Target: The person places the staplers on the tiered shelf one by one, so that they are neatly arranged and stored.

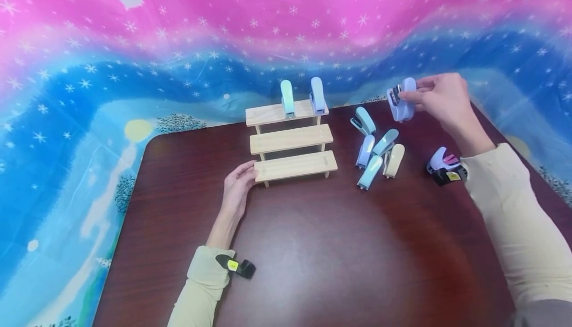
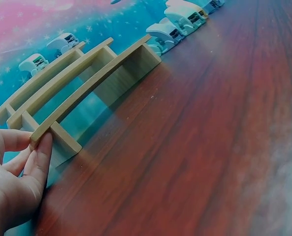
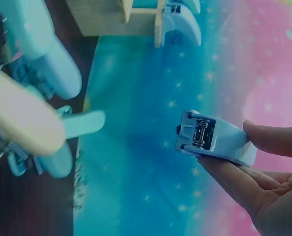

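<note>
Raised over the table's back right, my right hand (image 1: pixel 444 99) pinches a lavender stapler (image 1: pixel 404 101) between thumb and fingers. In the right wrist view the stapler (image 3: pixel 219 140) shows its spring end. My left hand (image 1: pixel 238 185) grips the left end of the lowest step of a three-step wooden rack (image 1: pixel 295 167), thumb and fingers on the board's edge in the left wrist view. A mint green stapler (image 1: pixel 287 99) and another lavender stapler (image 1: pixel 317 96) stand side by side on the rack's top step. The middle and lowest steps hold no staplers.
Several staplers in green, lavender and cream (image 1: pixel 394 161) lie in a group right of the rack. A white and pink stapler (image 1: pixel 440 160) lies farther right, beside the right wrist's black camera strap. A patterned cloth (image 1: pixel 201 58) hangs behind the brown table (image 1: pixel 313 257).
</note>
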Available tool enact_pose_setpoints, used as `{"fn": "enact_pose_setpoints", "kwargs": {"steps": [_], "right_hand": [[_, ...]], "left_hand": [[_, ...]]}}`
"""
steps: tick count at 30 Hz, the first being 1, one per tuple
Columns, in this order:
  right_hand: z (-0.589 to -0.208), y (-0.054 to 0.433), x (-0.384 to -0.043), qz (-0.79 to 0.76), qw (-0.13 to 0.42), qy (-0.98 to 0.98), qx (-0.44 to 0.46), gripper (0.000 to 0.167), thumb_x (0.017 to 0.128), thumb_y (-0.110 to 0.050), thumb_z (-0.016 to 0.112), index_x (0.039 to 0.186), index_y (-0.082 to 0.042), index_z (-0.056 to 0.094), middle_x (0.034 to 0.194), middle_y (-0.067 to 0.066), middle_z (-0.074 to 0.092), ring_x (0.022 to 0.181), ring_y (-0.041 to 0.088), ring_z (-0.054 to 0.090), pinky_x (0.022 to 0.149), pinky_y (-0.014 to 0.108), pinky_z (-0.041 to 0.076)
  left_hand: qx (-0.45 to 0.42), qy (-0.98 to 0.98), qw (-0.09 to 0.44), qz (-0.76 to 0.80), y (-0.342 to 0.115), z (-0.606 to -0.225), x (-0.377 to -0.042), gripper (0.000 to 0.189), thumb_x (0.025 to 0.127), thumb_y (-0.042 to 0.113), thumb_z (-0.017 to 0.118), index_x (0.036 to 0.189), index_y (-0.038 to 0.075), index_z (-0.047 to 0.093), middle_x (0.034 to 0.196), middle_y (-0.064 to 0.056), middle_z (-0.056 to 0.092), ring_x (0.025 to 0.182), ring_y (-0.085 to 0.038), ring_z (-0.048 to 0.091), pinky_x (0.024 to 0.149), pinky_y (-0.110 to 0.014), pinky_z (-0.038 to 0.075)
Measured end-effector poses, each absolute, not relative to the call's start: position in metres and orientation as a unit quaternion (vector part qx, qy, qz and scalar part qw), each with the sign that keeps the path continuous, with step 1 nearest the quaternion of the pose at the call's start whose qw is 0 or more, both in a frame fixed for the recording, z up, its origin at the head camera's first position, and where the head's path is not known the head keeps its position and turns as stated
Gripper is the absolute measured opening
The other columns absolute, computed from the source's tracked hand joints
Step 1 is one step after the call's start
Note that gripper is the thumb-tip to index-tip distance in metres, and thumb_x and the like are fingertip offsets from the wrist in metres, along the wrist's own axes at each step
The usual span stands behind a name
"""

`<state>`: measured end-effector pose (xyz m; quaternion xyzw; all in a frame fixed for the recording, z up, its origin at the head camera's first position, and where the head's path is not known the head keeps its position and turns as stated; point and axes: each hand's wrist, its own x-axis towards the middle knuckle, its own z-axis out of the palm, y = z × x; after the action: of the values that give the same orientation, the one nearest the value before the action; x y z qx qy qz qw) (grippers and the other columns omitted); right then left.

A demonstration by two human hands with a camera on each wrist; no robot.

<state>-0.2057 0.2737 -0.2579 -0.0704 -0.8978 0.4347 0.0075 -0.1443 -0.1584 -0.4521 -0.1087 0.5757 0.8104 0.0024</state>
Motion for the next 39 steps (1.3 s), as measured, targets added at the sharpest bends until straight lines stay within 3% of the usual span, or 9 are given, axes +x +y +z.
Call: {"fn": "enact_pose_setpoints", "kwargs": {"steps": [3, 7, 11, 14, 17, 21, 29, 36, 39], "right_hand": [[-0.251, 0.265, -0.208, 0.420, 0.009, -0.905, -0.069, 0.071, 0.093, -0.039, 0.078, 0.145, 0.004, 0.056, 0.136, 0.028, 0.060, 0.071, -0.003, 0.070, 0.093, 0.028, 0.057], [-0.244, 0.257, -0.212, 0.413, 0.005, -0.908, -0.074, 0.075, 0.092, -0.043, 0.078, 0.147, 0.002, 0.054, 0.138, 0.027, 0.060, 0.072, -0.001, 0.071, 0.113, 0.052, 0.043], [-0.239, 0.249, -0.217, 0.420, 0.003, -0.904, -0.078, 0.076, 0.091, -0.044, 0.079, 0.147, 0.000, 0.055, 0.139, 0.025, 0.060, 0.073, 0.000, 0.072, 0.115, 0.053, 0.040], [-0.236, 0.242, -0.220, 0.426, 0.002, -0.901, -0.077, 0.076, 0.090, -0.044, 0.080, 0.147, 0.000, 0.056, 0.140, 0.024, 0.060, 0.074, 0.000, 0.072, 0.112, 0.047, 0.045], [-0.232, 0.235, -0.223, 0.438, 0.008, -0.896, -0.071, 0.074, 0.088, -0.042, 0.082, 0.144, 0.000, 0.058, 0.138, 0.023, 0.062, 0.074, 0.000, 0.071, 0.096, 0.032, 0.056], [-0.228, 0.225, -0.226, 0.447, 0.014, -0.892, -0.061, 0.071, 0.087, -0.038, 0.084, 0.140, 0.001, 0.061, 0.135, 0.022, 0.065, 0.074, -0.001, 0.071, 0.074, 0.019, 0.058], [-0.219, 0.204, -0.233, 0.421, 0.020, -0.905, -0.047, 0.070, 0.089, -0.041, 0.081, 0.142, -0.002, 0.061, 0.135, 0.020, 0.065, 0.078, 0.001, 0.071, 0.081, 0.021, 0.057], [-0.213, 0.186, -0.241, 0.446, 0.020, -0.894, -0.040, 0.062, 0.088, -0.035, 0.084, 0.137, -0.002, 0.066, 0.132, 0.017, 0.068, 0.111, 0.018, 0.072, 0.072, 0.017, 0.058], [-0.210, 0.177, -0.244, 0.462, 0.019, -0.886, -0.030, 0.059, 0.088, -0.032, 0.085, 0.136, -0.002, 0.067, 0.132, 0.016, 0.068, 0.115, 0.020, 0.070, 0.071, 0.018, 0.058]], "left_hand": [[-0.108, 0.577, 0.006, 0.809, -0.158, -0.453, -0.145, 0.038, 0.095, -0.007, 0.062, 0.133, -0.013, 0.059, 0.097, -0.001, 0.070, 0.084, -0.009, 0.065, 0.078, -0.021, 0.055], [-0.103, 0.581, 0.008, 0.807, -0.157, -0.452, -0.145, 0.039, 0.095, -0.008, 0.062, 0.133, -0.012, 0.059, 0.099, -0.001, 0.069, 0.085, -0.009, 0.065, 0.078, -0.021, 0.055], [-0.099, 0.581, 0.014, 0.808, -0.157, -0.451, -0.145, 0.038, 0.095, -0.008, 0.061, 0.133, -0.012, 0.059, 0.100, -0.002, 0.068, 0.086, -0.009, 0.065, 0.079, -0.021, 0.055], [-0.099, 0.584, 0.019, 0.805, -0.157, -0.451, -0.146, 0.039, 0.095, -0.007, 0.062, 0.133, -0.011, 0.059, 0.102, -0.002, 0.068, 0.086, -0.009, 0.065, 0.078, -0.021, 0.055], [-0.098, 0.587, 0.021, 0.804, -0.157, -0.451, -0.146, 0.040, 0.095, -0.007, 0.062, 0.134, -0.011, 0.059, 0.103, -0.003, 0.068, 0.087, -0.010, 0.065, 0.079, -0.022, 0.055], [-0.093, 0.590, 0.023, 0.802, -0.157, -0.450, -0.147, 0.040, 0.095, -0.007, 0.062, 0.134, -0.011, 0.058, 0.105, -0.005, 0.067, 0.087, -0.011, 0.065, 0.078, -0.022, 0.055], [-0.098, 0.589, 0.018, 0.802, -0.158, -0.451, -0.145, 0.039, 0.095, -0.007, 0.061, 0.133, -0.011, 0.059, 0.102, -0.003, 0.066, 0.083, -0.009, 0.064, 0.074, -0.020, 0.054], [-0.095, 0.585, 0.017, 0.805, -0.159, -0.451, -0.145, 0.038, 0.095, -0.008, 0.061, 0.133, -0.011, 0.058, 0.101, -0.003, 0.067, 0.083, -0.009, 0.065, 0.073, -0.020, 0.054], [-0.094, 0.585, 0.015, 0.806, -0.159, -0.451, -0.145, 0.038, 0.094, -0.008, 0.061, 0.132, -0.011, 0.058, 0.102, -0.004, 0.067, 0.084, -0.009, 0.065, 0.074, -0.020, 0.054]]}}
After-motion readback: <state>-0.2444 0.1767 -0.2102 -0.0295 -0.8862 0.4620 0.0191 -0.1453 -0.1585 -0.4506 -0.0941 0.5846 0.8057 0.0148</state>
